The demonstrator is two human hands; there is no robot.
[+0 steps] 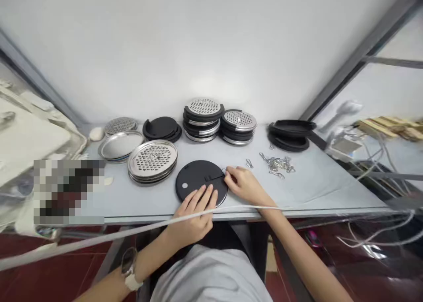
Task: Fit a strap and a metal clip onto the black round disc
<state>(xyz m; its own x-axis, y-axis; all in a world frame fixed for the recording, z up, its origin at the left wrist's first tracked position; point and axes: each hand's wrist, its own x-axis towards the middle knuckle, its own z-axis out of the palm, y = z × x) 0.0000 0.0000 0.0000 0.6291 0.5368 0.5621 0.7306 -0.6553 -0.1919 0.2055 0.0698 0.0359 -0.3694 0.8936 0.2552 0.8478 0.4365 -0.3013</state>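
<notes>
A round black disc (197,178) with a pale round spot and a narrow slot lies on the table near its front edge. My left hand (194,214) rests on the disc's near side, fingers stretched out and holding it down. At the disc's right edge, my right hand (243,184) is closed in a pinch on a small shiny wire clip (224,170), partly hidden by the fingers. One loose wire clip (249,163) lies just beyond the right hand, and a pile of similar clips (279,164) sits farther right.
Perforated metal discs (152,158) are stacked at left, beside plain metal plates (121,145). Behind stand black holders with grater plates (203,117), a second such stack (238,125), and black rings (291,134). A white cord (132,233) crosses in front of the table (313,196).
</notes>
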